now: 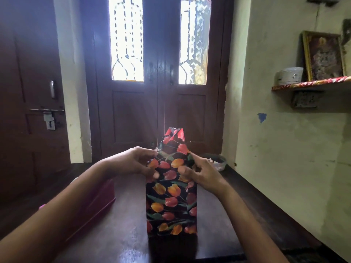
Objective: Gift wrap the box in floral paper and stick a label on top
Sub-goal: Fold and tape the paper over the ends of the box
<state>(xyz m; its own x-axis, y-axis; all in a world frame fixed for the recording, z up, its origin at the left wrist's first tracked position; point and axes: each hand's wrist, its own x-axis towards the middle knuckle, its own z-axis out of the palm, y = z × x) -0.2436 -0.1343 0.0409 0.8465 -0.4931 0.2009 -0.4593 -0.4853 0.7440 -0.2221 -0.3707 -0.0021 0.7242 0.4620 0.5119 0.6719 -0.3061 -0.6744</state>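
The box [171, 202], sheathed in dark floral paper [173, 138], stands upright at the centre of the dark table [123, 234], its loose paper end pointing to 12 o'clock. The left hand [135, 162] pinches the paper from 9 o'clock and the right hand [197, 171] from 3 o'clock, thumbs on the near face. A maroon box [98, 202] lies at 9 o'clock and a bowl [216, 160] at 2 o'clock.

The floral paper [171, 202] is thin printed paper with a slight sheen, creased sharply where it is folded at the top. The table [123, 240] is dark wood, polished smooth enough to mirror the window light. The double doors [133, 114] are brown wood with a glossy finish, and their panes [126, 44] are patterned, translucent glass. The latch [48, 115] on the side door [28, 73] is dull grey metal. The wall [284, 149] is matt plaster, stained and uneven. The framed picture [322, 56] has a gilt-looking border.
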